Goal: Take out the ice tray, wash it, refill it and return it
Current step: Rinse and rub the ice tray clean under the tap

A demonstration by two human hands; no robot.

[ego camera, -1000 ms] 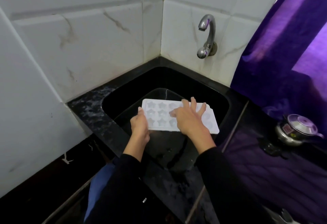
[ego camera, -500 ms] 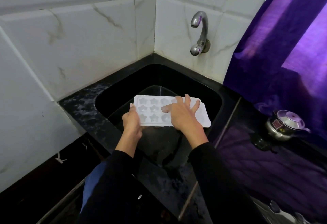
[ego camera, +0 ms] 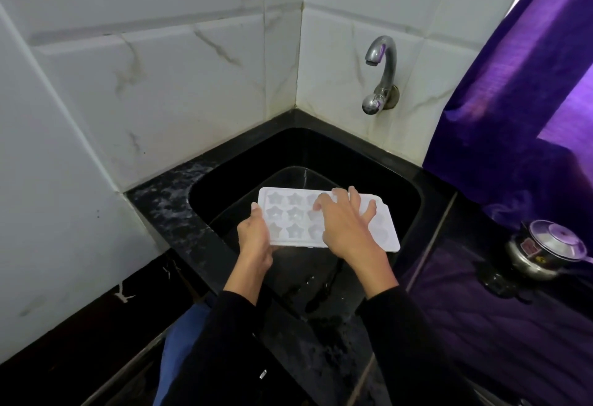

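ice tray: white, star-shaped cells, held roughly level over the black sink, not resting on the bottom
left fingers: curled round the tray's left edge, thumb on top, rest tucked underneath, so pinching it from the short end
left hand: doing the carrying, pretty much
right fingers: spread wide and flat across the top of the cells, pressing or rubbing, not wrapped round anything
right hand: covering the middle-right part of the tray
step: looks like the wash bit, rubbing the cells by hand
tap: up on the tiled wall behind the sink, no water visible coming out, tray sits well forward of the spout
next move, probably: get water running, then slide the tray back under the spout, kept level so cells fill evenly
counter: black, speckled wet patch left of the sink
off to the right: small steel pot, well apart, not in the way
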